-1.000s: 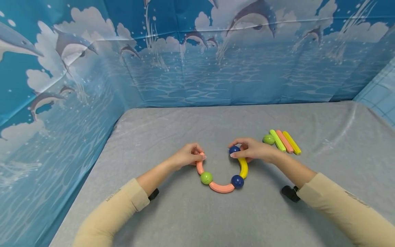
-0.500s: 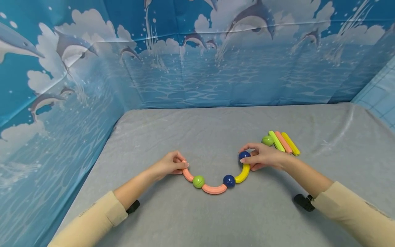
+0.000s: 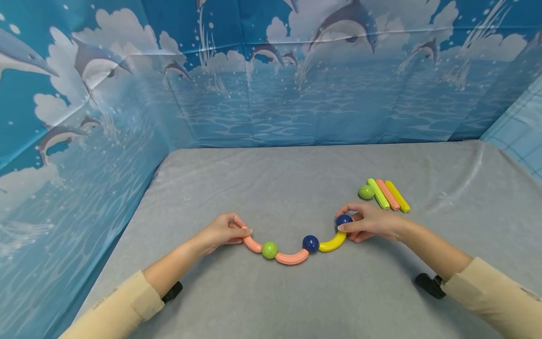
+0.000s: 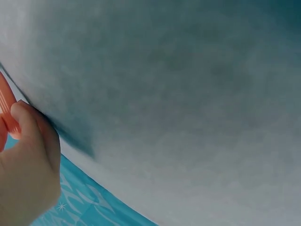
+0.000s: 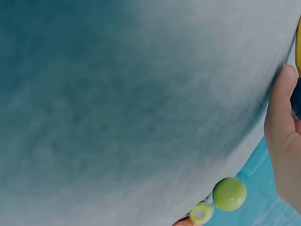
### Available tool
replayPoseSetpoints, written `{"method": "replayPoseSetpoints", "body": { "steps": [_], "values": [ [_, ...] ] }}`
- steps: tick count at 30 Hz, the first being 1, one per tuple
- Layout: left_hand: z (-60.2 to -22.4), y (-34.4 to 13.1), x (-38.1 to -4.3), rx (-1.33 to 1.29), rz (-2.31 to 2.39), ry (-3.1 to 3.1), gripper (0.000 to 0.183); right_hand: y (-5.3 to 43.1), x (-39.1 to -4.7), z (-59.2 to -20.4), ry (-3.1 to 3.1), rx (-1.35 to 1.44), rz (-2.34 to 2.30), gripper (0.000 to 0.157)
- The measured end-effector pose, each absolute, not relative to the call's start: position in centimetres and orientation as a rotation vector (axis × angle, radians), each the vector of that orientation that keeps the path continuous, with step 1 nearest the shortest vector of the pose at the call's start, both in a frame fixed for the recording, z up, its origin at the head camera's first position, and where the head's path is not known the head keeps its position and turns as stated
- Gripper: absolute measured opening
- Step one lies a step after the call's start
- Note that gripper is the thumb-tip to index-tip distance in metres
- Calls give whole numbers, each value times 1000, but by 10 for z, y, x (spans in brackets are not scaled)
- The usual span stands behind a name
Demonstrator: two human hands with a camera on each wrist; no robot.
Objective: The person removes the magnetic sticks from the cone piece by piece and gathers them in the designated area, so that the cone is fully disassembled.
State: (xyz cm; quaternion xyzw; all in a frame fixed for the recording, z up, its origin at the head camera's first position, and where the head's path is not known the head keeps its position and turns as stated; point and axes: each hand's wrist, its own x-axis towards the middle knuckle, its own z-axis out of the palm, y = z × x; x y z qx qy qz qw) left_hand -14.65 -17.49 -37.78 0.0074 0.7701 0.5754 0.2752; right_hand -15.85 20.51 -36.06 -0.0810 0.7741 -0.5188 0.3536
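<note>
A chain of curved rods and balls spans between both hands in the head view. My left hand (image 3: 223,231) pinches the free end of an orange curved rod (image 3: 253,245). From there the chain runs through a green ball (image 3: 269,250), a second orange curved rod (image 3: 292,258), a dark blue ball (image 3: 311,243) and a yellow curved rod (image 3: 333,242). At its right end, my right hand (image 3: 367,223) grips another dark blue ball (image 3: 343,221) between thumb and fingers. The left wrist view shows the orange rod's tip (image 4: 8,110) at the left fingers.
Beyond the right hand lie a loose green ball (image 3: 366,192) and three straight sticks: lime green (image 3: 378,193), orange (image 3: 387,194) and yellow (image 3: 397,196). Grey cloth (image 3: 271,301) covers the table. A blue dolphin-print curtain (image 3: 271,108) borders the back and left.
Both hands have moved apart and somewhat toward the front, the left going left and the right going right. The chain has spread from a deep U into a wider, shallower curve.
</note>
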Motion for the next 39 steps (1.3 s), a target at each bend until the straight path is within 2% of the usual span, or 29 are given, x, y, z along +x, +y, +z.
{"method": "replayPoseSetpoints", "body": {
  "steps": [8,24,39],
  "values": [
    [-378,-179,-140,-22,1560,2071,22,209,-156,-362,2068,-281,-1290,44],
    [-378,-178,-139,147,1404,2273,30,208,-154,-363,2151,-308,-1235,48],
    [-362,-159,-170,418,1246,2259,35,208,-158,-361,2160,-373,-1220,48]
  ]
}}
